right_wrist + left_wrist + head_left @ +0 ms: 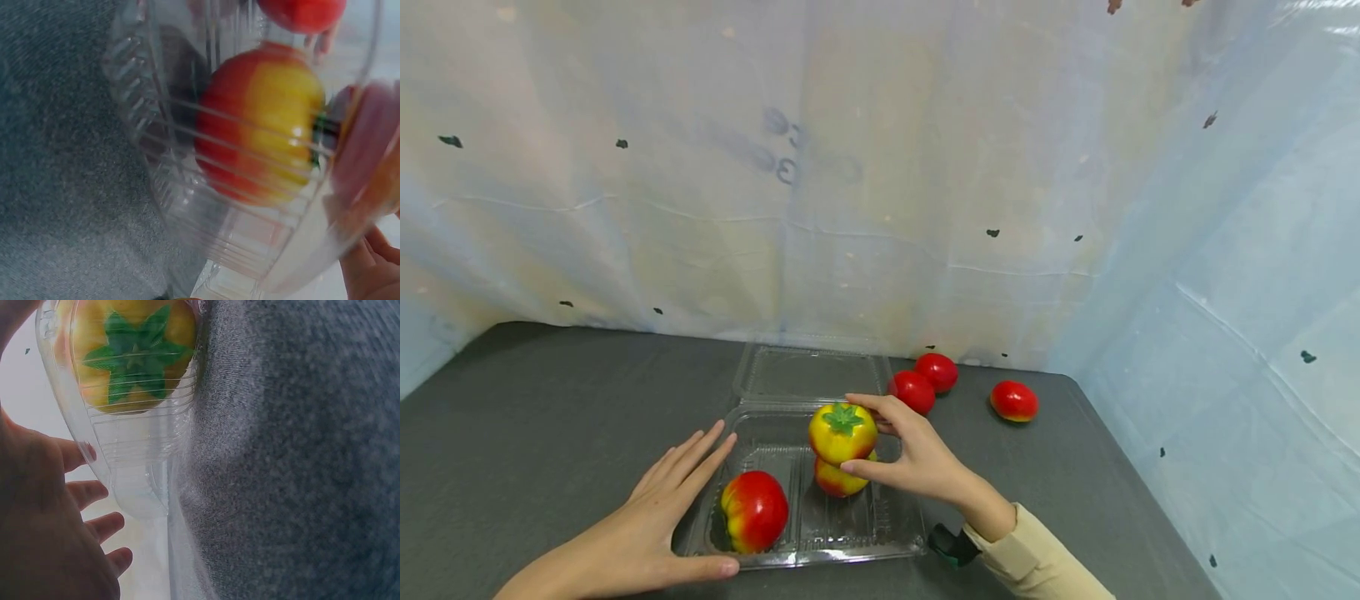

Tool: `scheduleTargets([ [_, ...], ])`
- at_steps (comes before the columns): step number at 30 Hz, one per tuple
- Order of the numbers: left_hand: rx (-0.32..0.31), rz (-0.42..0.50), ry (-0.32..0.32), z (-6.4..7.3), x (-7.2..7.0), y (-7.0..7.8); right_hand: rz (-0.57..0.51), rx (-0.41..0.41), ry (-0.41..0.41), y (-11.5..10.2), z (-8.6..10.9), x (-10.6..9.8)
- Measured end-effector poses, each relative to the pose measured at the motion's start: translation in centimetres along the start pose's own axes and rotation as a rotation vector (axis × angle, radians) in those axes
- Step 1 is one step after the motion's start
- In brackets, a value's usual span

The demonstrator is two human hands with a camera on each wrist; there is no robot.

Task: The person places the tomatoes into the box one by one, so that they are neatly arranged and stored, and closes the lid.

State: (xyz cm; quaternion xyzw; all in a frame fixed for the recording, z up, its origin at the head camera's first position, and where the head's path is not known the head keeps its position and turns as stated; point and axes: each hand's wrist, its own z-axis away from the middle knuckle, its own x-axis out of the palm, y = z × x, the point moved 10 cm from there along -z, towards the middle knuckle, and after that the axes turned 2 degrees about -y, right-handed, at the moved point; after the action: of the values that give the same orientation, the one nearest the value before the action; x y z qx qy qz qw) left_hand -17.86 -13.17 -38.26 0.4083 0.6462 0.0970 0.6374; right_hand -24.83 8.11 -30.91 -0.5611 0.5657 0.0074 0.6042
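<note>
My right hand [917, 450] grips a yellow-and-red tomato [842, 433] with a green star-shaped stem, thumb and fingers on its side. Directly under it in the head view shows another such tomato [838, 479], partly hidden, in the right part of a clear plastic container [793, 458]. A red-and-yellow tomato [756, 510] lies tilted in the container's left front. Fingers spread and straight, my left hand [655, 517] is at the container's left side. In the left wrist view a tomato's green star [137, 356] shows through the clear wall beside the fingers.
The container's clear lid [812, 375] lies folded back behind it. Two red tomatoes [912, 392] [937, 372] rest side by side at the lid's right, and another red tomato [1014, 402] sits farther right. Plastic sheeting [880, 208] hangs behind the grey table [587, 400].
</note>
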Motion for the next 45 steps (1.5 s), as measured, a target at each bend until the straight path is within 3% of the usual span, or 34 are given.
scheduleTargets([
  [17, 0.006, -0.010, 0.000, 0.0, 0.0, 0.2, -0.066, 0.027, -0.047, 0.0, -1.0, 1.4],
  [22, 0.003, -0.004, -0.005, 0.0, 0.0, 0.1, -0.028, -0.023, -0.072, -0.7, -1.3, 1.7],
  [30, -0.010, 0.016, -0.014, -0.1, 0.0, -0.2, -0.040, -0.039, -0.128, -1.1, -1.7, 2.8],
  [38, -0.008, 0.004, -0.013, 0.0, -0.1, -0.1, 0.047, -0.006, -0.161, -0.1, -1.3, 3.8],
  [45, -0.008, 0.001, -0.014, -0.1, -0.2, 0.0, 0.137, -0.059, -0.187, -0.1, -1.3, 4.5],
])
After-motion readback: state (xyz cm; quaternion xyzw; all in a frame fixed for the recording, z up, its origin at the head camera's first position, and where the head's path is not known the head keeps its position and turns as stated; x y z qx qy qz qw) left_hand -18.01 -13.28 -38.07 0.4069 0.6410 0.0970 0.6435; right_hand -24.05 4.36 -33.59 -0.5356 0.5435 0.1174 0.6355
